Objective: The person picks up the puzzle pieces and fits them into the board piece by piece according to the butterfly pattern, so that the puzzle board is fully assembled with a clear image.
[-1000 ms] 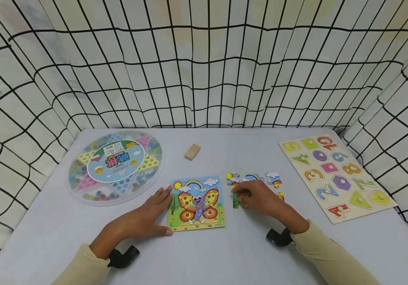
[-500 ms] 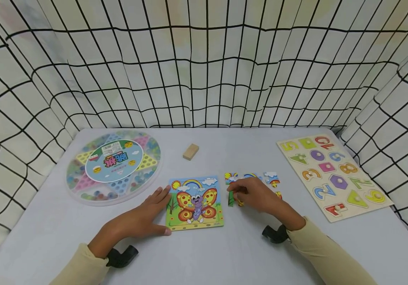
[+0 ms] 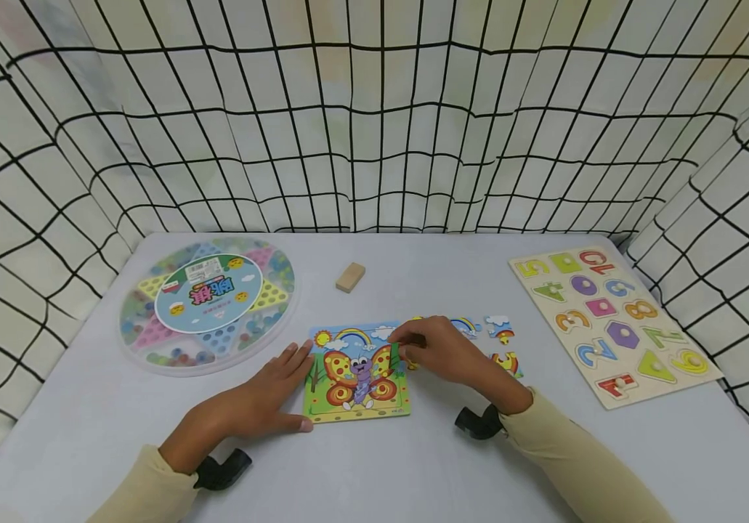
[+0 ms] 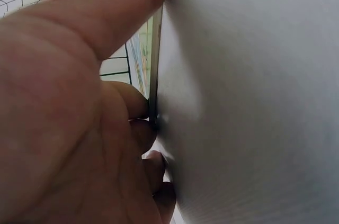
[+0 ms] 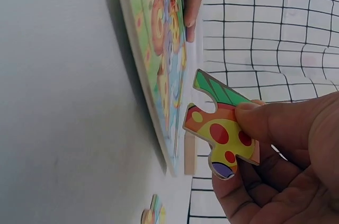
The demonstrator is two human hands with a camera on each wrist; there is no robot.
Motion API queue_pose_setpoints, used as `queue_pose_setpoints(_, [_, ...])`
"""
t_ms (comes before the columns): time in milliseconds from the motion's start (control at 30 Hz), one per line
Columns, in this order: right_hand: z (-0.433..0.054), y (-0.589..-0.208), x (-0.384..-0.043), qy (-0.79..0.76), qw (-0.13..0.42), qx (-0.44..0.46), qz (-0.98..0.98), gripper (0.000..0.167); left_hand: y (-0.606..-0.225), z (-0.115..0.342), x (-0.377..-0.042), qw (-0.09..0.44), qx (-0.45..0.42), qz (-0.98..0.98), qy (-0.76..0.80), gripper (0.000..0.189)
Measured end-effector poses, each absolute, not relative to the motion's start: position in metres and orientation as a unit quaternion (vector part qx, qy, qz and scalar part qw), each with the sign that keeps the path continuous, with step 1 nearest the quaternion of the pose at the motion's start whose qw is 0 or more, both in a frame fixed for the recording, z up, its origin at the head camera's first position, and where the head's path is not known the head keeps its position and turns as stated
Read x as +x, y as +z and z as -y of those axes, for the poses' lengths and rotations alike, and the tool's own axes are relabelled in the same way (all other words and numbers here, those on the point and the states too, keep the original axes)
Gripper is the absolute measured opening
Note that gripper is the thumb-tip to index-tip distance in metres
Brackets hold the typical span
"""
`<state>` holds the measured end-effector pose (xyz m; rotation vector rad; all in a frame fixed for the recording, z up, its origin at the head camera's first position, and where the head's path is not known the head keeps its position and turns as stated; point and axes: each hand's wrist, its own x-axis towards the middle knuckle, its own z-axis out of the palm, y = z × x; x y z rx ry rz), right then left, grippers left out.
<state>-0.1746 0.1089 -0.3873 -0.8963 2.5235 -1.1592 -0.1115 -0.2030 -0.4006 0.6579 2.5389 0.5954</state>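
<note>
A square butterfly puzzle board (image 3: 359, 378) lies flat on the white table. My left hand (image 3: 263, 396) rests at its left edge, fingers spread and straight; the left wrist view shows thumb and fingertips right at the board's side. Between thumb and fingers my right hand (image 3: 442, 352) pinches a jigsaw puzzle piece (image 5: 220, 128), green at one end with red dots on yellow. In the head view that hand overlaps the board's upper right corner. Right of the board lie loose puzzle pieces, among them a rainbow piece (image 3: 466, 327) and a cloud piece (image 3: 498, 328), partly hidden by the right hand.
A round clear checkers box (image 3: 211, 305) with coloured marbles lies at the left. Behind the board is a small wooden block (image 3: 351, 277). At the right lies a number and shape peg board (image 3: 612, 323). Black netting (image 3: 381, 131) surrounds the table on three sides.
My right hand has lifted the puzzle piece from among the loose pieces and moved left to the butterfly board's right edge. The left hand stays in place.
</note>
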Motion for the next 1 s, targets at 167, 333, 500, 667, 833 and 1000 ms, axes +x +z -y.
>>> queue_pose_setpoints(167, [-0.097, -0.390, -0.178, -0.395, 0.116, -0.314, -0.856, 0.020, -0.401, 0.204, -0.111, 0.221, 0.250, -0.922, 0.199, 0.100])
queue_pose_setpoints(333, [-0.086, -0.392, -0.185, -0.399, 0.120, -0.336, -0.845, 0.019, -0.400, 0.204, -0.110, 0.216, 0.254, -0.922, 0.197, 0.099])
queue_pose_setpoints(500, [-0.075, -0.393, -0.192, -0.407, 0.120, -0.349, -0.835, 0.019, -0.398, 0.204, -0.110, 0.220, 0.253, -0.921, 0.198, 0.099])
queue_pose_setpoints(667, [-0.061, -0.392, -0.195, -0.407, 0.133, -0.347, -0.834, 0.020, -0.398, 0.204, -0.110, 0.221, 0.253, -0.920, 0.201, 0.099])
queue_pose_setpoints(833, [-0.049, -0.388, -0.196, -0.410, 0.148, -0.354, -0.828, 0.020, -0.399, 0.205, -0.110, 0.224, 0.252, -0.921, 0.194, 0.100])
queue_pose_setpoints(1000, [-0.040, -0.392, -0.198, -0.413, 0.157, -0.356, -0.823, 0.019, -0.400, 0.206, -0.111, 0.225, 0.251, -0.923, 0.187, 0.100])
